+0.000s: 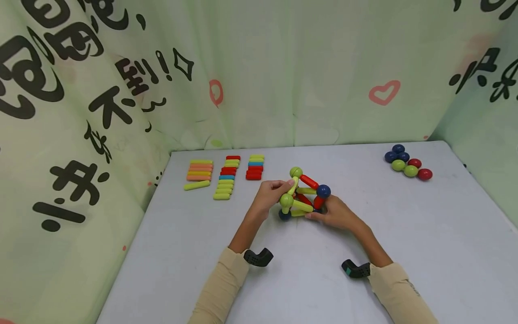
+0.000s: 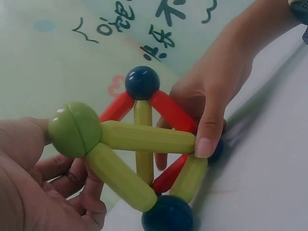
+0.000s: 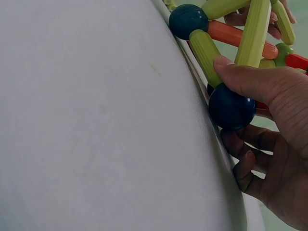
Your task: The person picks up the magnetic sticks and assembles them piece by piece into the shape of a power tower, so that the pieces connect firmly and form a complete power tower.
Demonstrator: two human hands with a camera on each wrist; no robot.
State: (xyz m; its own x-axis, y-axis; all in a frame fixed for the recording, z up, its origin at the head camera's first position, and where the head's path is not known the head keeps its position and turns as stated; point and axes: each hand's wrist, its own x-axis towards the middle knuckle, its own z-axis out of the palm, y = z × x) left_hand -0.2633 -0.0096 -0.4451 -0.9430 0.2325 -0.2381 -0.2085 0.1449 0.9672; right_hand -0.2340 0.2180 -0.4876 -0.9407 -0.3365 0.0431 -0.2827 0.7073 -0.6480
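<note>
Ball-and-rod frame [image 1: 306, 191] is mid-tabletop [image 1: 299, 288], between the two hands; can't tell from here if its underside is resting. Looks light, probably plastic: stiff rods, glossy balls likely slippery, joints the weak point, could swivel or pop off if twisted. Best hold is at a low corner, across a ball and its rod ends together; ribbed rods should give better purchase than bare balls. Left grip [image 1: 270, 194] pinches the frame's left side near a green ball [image 2: 74, 129], exact contact partly hidden. Right grip [image 1: 337, 213] pinches the lower right corner, thumb tip on a yellow-green rod [image 3: 205, 50] just beside a blue ball [image 3: 232, 108], other fingers curled beyond. Left arm [image 1: 247, 229] and right arm [image 1: 372, 245] angle inward, palms roughly facing.
</note>
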